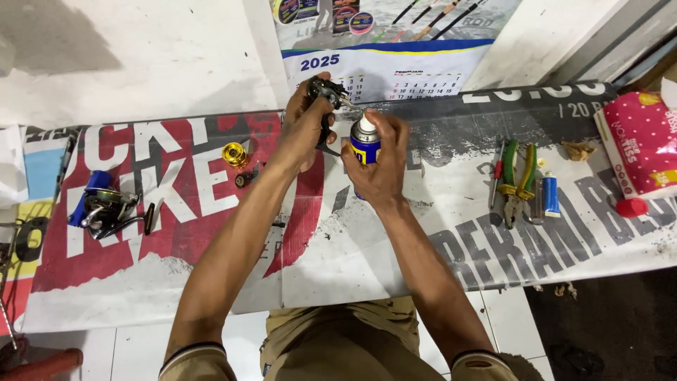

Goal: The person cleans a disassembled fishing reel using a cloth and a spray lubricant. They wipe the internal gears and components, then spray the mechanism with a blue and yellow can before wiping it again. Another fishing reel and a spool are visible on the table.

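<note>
Left hand (pixel 305 125) fingers clench a dark reel part (pixel 326 92) raised; right hand (pixel 381 162) fingers grip an upright spray can (pixel 364 141).

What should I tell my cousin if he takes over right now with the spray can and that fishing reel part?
Left hand holds a dark metal reel part up over the bench.
Right hand grips the blue and yellow spray can, its nozzle aimed at that part.
A gold spool and a small dark piece lie apart on the banner; another reel sits far left.
Pliers and a small blue tube lie to the right.
Done: the reel is in pieces. Left: those loose pieces are not yet back on.
</note>
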